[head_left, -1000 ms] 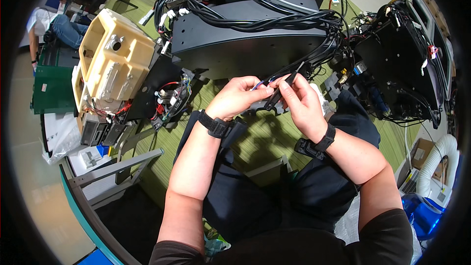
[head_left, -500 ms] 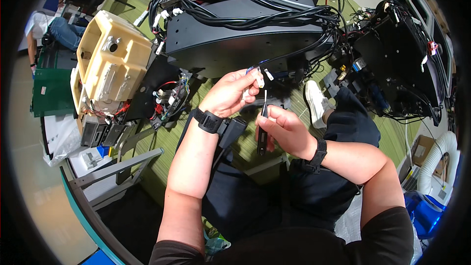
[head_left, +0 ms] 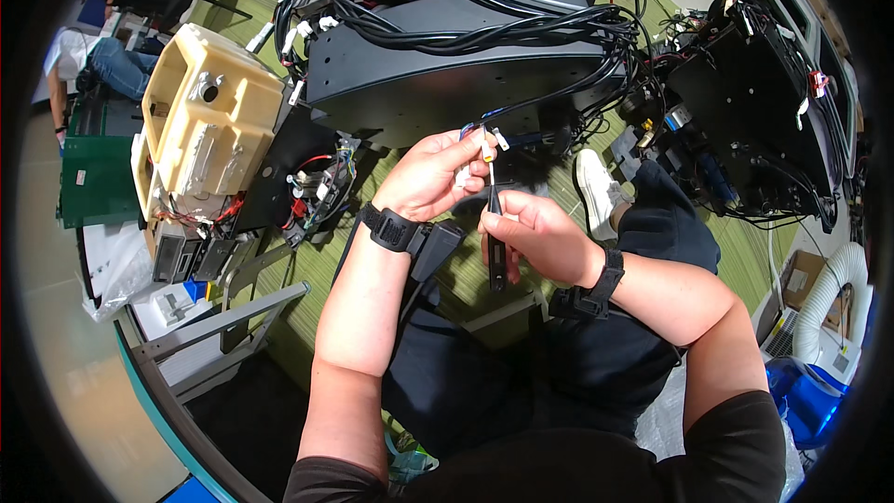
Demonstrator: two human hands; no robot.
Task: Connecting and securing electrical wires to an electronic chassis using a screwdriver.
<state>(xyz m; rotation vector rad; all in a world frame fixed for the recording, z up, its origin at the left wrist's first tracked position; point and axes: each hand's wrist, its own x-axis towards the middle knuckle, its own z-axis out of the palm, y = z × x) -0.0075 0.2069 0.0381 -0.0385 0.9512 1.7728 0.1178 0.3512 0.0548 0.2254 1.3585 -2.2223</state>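
Observation:
My left hand [head_left: 428, 175] is closed in a pinch on a small white wire connector [head_left: 487, 153], near the front of a black metal panel [head_left: 447, 98]. Dark cables [head_left: 521, 112] run from the connector toward that panel. A slim screwdriver [head_left: 497, 256] with a black handle is gripped in my right hand [head_left: 545, 235], just below and to the right. Its thin metal shaft points up, and the tip meets or nearly meets the connector's lower end; contact is too small to make out. Another small white tag or plug [head_left: 502, 139] hangs beside the fingers.
Thick bundles of black cable [head_left: 484, 42] lie over the panel. A cream moulded housing [head_left: 209, 121] stands at left, with loose wiring [head_left: 321, 182] beside it. Another black panel unit [head_left: 764, 112] is at right. A metal frame [head_left: 223, 317] sits lower left. A seated person [head_left: 79, 61] is far left.
My right hand has shifted slightly up and left, bringing the screwdriver tip from just below the connector up to it. The left hand keeps its pinch on the connector.

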